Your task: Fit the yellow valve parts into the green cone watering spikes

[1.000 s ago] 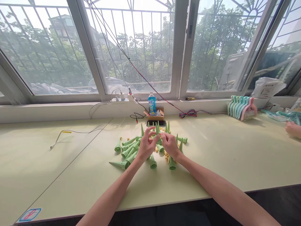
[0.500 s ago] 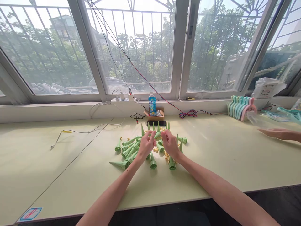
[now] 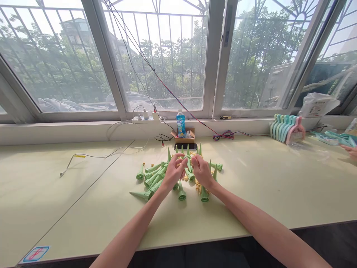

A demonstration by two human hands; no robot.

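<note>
Green cones (image 3: 156, 178) lie in a loose cluster on the pale table (image 3: 251, 182), directly before the person. On the left side of the cluster they lie close together, several side by side; this appears to keep them within short reach of the left hand (image 3: 174, 172). Other standing cones (image 3: 169, 154) rest upright with points upward, probably steady because the broad end is underneath. Small yellow pieces (image 3: 198, 187) are scattered among the cones, mostly near the right hand (image 3: 203, 172), a position that seems to suit picking up from that side.

One held cone (image 3: 189, 164) is between the two hands, above the middle of the cluster. The left hand is partly curled, its thumb and fingers closed about this cone, presumably to steady it. The right hand is bent into a pinch just beside the cone, fingertips drawn together; whether it grips a small piece cannot be told, as the fingers hide the spot.

Behind the cluster lie a dark phone (image 3: 185, 146) and a small cardboard box (image 3: 178, 140), with a blue bottle (image 3: 180, 125) upright at the box. At the far right edge, a co-worker's hand (image 3: 350, 152) is partly visible.
</note>
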